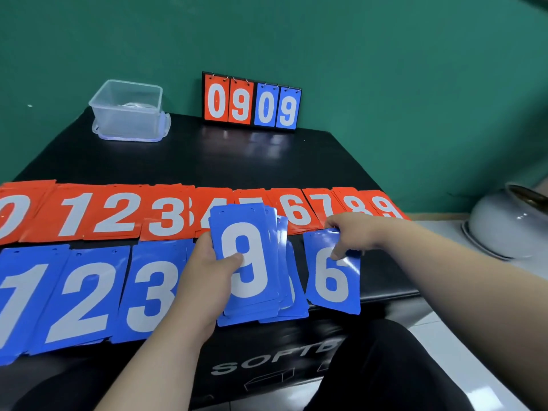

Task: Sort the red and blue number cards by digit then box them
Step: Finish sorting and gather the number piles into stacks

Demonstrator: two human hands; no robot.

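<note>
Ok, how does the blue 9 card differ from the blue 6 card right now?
The blue 9 card tops a fanned stack gripped in the left hand; the blue 6 card is single, pinched at its top by the right hand. The 9 sits left of the 6. Both are blue with white digits.

Container (127, 111) left of scoreboard (251, 102), both behind card rows (115, 216)

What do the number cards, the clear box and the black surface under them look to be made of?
Number cards: probably thin glossy plastic or laminated card; glare streaks on the blue 6. Clear box: transparent plastic; the wall shows through. Black surface: glossy, material unclear; it reflects the scoreboard.
</note>
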